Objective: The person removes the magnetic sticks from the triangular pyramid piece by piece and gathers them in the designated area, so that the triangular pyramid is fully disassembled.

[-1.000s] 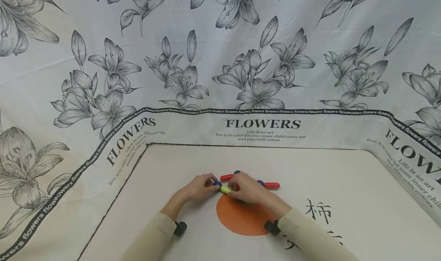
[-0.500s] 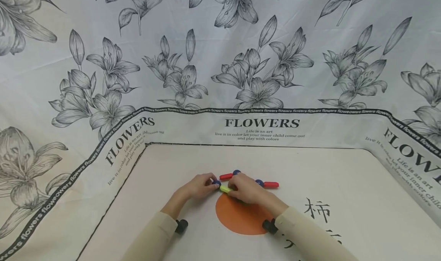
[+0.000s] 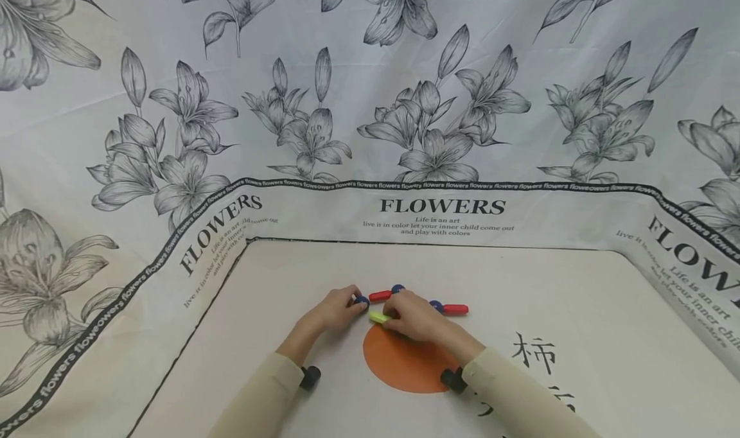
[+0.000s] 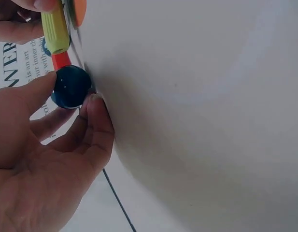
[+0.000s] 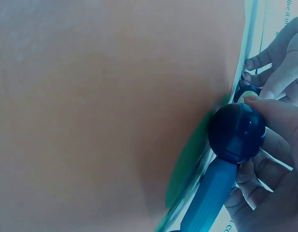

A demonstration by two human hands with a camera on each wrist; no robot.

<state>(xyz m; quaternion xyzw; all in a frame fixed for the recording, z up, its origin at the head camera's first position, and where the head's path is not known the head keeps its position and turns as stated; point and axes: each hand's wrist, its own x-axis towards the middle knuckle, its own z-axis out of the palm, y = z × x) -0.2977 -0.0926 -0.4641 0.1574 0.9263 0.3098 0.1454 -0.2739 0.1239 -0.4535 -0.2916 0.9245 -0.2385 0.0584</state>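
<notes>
My left hand (image 3: 335,311) pinches a dark blue ball (image 4: 71,87) between thumb and fingers, low over the table. My right hand (image 3: 413,315) grips a yellow-green rod (image 3: 378,317), whose ribbed end shows in the left wrist view. A small gap separates that end from the ball. Behind lies a red rod (image 3: 379,295) with a blue ball (image 3: 397,289) at its right end. Right of my right hand, another blue ball (image 3: 436,306) joins a second red rod (image 3: 456,309). The right wrist view has shifted colours; whether that ball meets the yellow-green rod is hidden.
An orange paper disc (image 3: 399,364) lies on the pale tabletop (image 3: 324,406), partly under my right forearm. Black written characters (image 3: 534,354) are at the right. A flower-printed cloth (image 3: 439,130) rises behind and around the table.
My left hand has shifted slightly up and away with the blue ball, which met the yellow-green rod's end before and now stands apart from it. The right hand stays nearly still.
</notes>
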